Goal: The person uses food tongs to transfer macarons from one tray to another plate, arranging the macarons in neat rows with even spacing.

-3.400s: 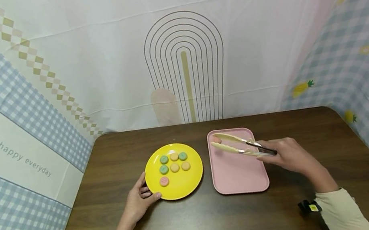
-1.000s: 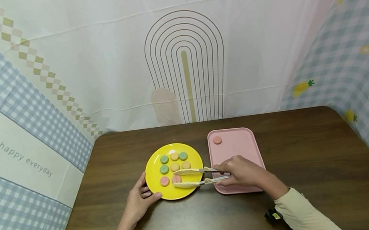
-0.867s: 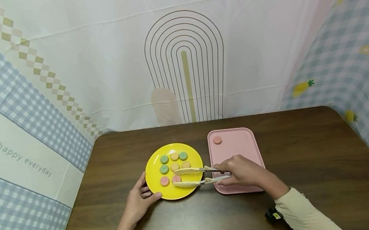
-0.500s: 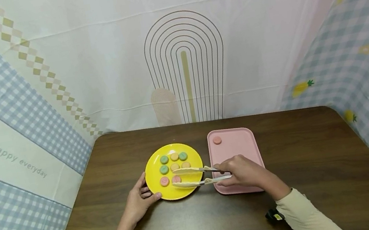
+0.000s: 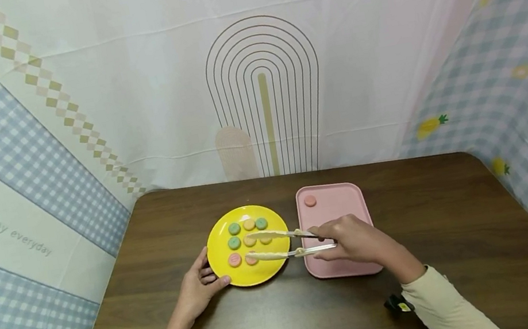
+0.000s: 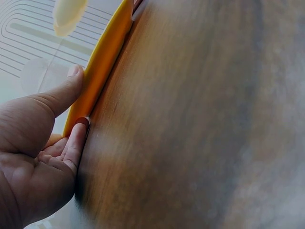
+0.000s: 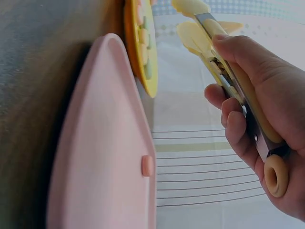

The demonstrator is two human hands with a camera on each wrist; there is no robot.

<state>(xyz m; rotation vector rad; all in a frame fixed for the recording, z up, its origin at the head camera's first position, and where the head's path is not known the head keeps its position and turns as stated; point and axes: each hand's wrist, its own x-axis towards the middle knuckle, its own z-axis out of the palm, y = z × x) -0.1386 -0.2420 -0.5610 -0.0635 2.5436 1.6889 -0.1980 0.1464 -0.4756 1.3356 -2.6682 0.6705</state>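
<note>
My left hand (image 5: 196, 287) holds the near-left rim of a yellow plate (image 5: 263, 272), with thumb on top and fingers tucked under the edge in the left wrist view. Three green, three yellow and two pink macarons (image 5: 234, 260) sit on the plate in three rows. My right hand (image 5: 352, 240) grips a pair of tongs (image 7: 255, 109) with pale yellow tips. The tongs stand spread over the plate's right half, nothing pinched between their tips, partly covering the right-hand pink macaron and some yellow ones. Another pink macaron (image 5: 310, 201) lies in the far-left corner of a pink tray (image 5: 338, 201).
The tray and plate lie side by side on a dark wooden table (image 5: 270, 326), a narrow gap between them. A printed cloth (image 5: 169, 99) hangs behind the table's back edge. Checked cloths (image 5: 527, 138) hang at both sides.
From over the tray, the tongs have come to the plate, where a second pink macaron now shows. Over the last half second they have risen slightly and spread wider. My left hand keeps its place.
</note>
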